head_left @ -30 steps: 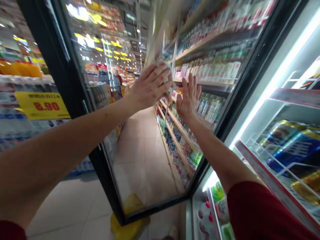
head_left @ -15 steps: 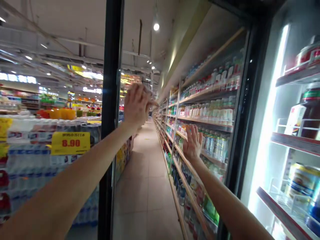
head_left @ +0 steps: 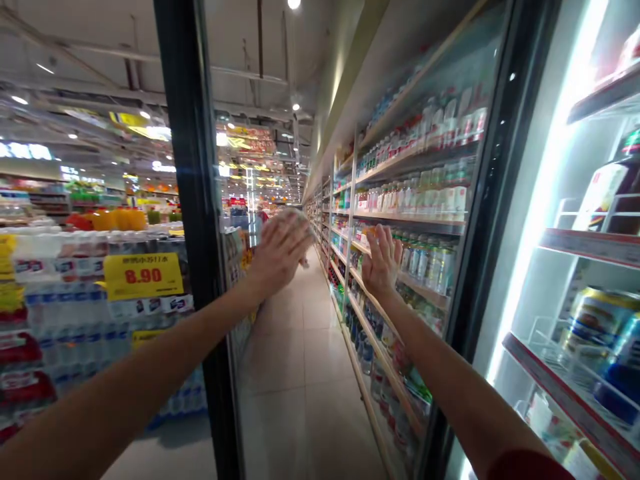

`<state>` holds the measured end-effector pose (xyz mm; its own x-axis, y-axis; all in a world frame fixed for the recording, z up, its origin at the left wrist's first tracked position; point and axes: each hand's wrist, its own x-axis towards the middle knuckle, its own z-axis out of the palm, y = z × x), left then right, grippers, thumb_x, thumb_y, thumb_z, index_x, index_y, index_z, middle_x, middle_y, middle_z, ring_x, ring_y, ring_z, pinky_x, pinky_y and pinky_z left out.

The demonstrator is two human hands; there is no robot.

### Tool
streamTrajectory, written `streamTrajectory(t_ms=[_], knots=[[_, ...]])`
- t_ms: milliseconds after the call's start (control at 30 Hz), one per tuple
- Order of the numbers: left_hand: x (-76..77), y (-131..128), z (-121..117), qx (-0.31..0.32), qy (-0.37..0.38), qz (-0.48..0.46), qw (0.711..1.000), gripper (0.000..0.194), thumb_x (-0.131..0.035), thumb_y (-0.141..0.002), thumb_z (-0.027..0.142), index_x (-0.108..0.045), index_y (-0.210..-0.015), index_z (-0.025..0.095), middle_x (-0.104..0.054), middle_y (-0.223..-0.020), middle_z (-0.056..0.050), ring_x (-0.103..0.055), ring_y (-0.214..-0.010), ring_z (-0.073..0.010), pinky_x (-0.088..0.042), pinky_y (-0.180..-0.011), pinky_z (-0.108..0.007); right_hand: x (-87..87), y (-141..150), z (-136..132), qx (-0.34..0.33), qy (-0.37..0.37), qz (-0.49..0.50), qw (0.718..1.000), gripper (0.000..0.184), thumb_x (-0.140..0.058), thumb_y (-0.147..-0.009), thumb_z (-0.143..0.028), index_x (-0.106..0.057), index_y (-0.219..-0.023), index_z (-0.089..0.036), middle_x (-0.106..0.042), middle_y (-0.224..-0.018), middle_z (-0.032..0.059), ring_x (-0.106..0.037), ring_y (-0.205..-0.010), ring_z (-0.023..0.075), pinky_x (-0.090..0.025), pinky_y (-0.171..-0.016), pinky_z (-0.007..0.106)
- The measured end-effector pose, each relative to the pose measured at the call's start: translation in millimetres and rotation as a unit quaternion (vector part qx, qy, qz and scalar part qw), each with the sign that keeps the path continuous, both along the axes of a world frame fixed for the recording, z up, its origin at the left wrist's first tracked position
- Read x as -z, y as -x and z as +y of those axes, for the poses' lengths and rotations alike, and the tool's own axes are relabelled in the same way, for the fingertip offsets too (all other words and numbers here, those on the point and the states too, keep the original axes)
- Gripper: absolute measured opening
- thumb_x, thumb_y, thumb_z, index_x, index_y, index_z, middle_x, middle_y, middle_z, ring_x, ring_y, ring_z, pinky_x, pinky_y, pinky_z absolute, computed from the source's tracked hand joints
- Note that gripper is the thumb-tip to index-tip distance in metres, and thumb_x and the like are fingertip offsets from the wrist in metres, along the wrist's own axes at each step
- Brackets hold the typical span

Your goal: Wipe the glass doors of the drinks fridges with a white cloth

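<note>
A glass fridge door (head_left: 285, 387) with a black frame (head_left: 187, 200) stands swung open in front of me. My left hand (head_left: 279, 252) presses on the glass near its middle, fingers bent over a pale crumpled wad (head_left: 286, 217) that shows at the fingertips. My right hand (head_left: 383, 261) lies flat on the same pane a little to the right, fingers spread and pointing up, holding nothing. Both forearms reach forward from the bottom corners.
The lit fridge interior on the right has shelves with cans (head_left: 597, 320) and bottles (head_left: 603, 193). Through the glass runs a long aisle with drink shelves (head_left: 420, 200). On the left are stacked water bottles with a yellow price sign (head_left: 143, 275).
My left hand has slid down the glass from higher up. My right hand has kept flat on the pane. My view has risen from the door's lower edge to level.
</note>
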<state>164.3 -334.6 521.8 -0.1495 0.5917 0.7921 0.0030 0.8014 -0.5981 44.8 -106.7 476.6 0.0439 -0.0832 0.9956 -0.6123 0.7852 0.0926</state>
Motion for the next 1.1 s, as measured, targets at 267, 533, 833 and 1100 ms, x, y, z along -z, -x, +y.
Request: streamTrajectory(t_ms=[267, 533, 833, 1100], knots=[[-20.5, 2, 5, 0.016, -0.122, 0.002, 0.992, 0.042, -0.048, -0.085, 0.041, -0.047, -0.121, 0.02, -0.036, -0.142, -0.008, -0.021, -0.136, -0.0273, -0.023, -0.109, -0.05, -1.4, 0, -3, -0.005, 0.002, 0.005, 1.0, 0.045, -0.033, -0.088, -0.027, -0.042, -0.132, -0.018, -0.042, -0.139, 0.0117, -0.024, -0.136, 0.0201, -0.018, -0.109, 0.046], [8.6, 17, 14, 0.067, 0.146, -0.084, 0.983, 0.034, -0.035, -0.089, 0.014, -0.053, -0.115, 0.026, -0.053, -0.128, 0.003, -0.035, -0.13, -0.0111, -0.034, -0.107, -0.031, -1.2, 1, -2, 0.001, 0.0, 0.013, 1.0, 0.044, -0.034, -0.087, -0.026, -0.044, -0.13, -0.019, -0.044, -0.138, 0.011, -0.026, -0.136, 0.02, -0.019, -0.108, 0.046], [-21.9, 9, 11, 0.034, -0.034, -0.024, 0.999, 0.035, -0.042, -0.084, 0.024, -0.054, -0.116, 0.016, -0.046, -0.135, -0.008, -0.024, -0.135, -0.021, -0.027, -0.11, -0.046, -0.1, 3, -3, -0.017, 0.008, 0.021, 1.0, 0.046, -0.037, -0.085, -0.023, -0.043, -0.131, -0.02, -0.043, -0.139, 0.0109, -0.028, -0.135, 0.0218, -0.02, -0.108, 0.048], [-49.7, 5, -13, 0.014, -0.157, 0.061, 0.986, 0.039, -0.037, -0.089, 0.024, -0.042, -0.128, 0.023, -0.028, -0.146, -0.005, -0.009, -0.139, -0.022, -0.024, -0.11, -0.051, 0.7, 5, -4, -0.019, -0.004, 0.015, 1.0, 0.049, -0.038, -0.085, -0.021, -0.038, -0.134, -0.021, -0.039, -0.141, 0.0111, -0.025, -0.136, 0.0221, -0.019, -0.109, 0.05]])
